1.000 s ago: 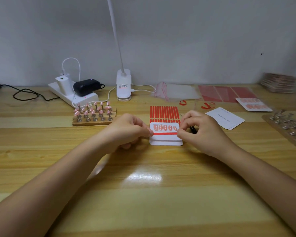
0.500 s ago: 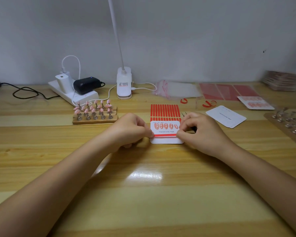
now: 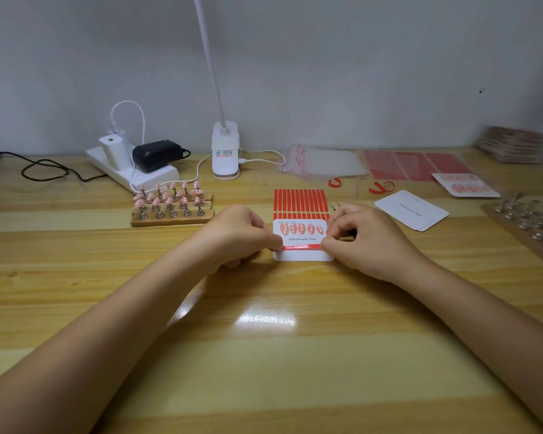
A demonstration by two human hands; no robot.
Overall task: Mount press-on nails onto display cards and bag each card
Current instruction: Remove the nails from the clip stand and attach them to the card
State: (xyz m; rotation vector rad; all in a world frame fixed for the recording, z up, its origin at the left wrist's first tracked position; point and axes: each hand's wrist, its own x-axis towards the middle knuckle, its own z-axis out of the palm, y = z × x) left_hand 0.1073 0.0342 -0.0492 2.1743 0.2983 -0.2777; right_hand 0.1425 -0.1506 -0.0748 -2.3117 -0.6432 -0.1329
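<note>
Item: display card (image 3: 302,255), white, printed "Handmade Nail", flat on the wooden table (image 3: 264,355) at frame centre. Five pink press-on nails (image 3: 301,228) in a row along its upper part.
Item: red tape strip (image 3: 301,246), laid across the card below the print. My left hand (image 3: 239,236) pinches its left end, fingers curled; my right hand (image 3: 367,239) pinches its right end likewise.
Item: sheet of red strips (image 3: 300,200), just above the card, partly under it.
Item: wooden nail stand (image 3: 172,204), left of centre, pink nails on pegs.
Item: blank cards (image 3: 412,210), right of centre.
</note>
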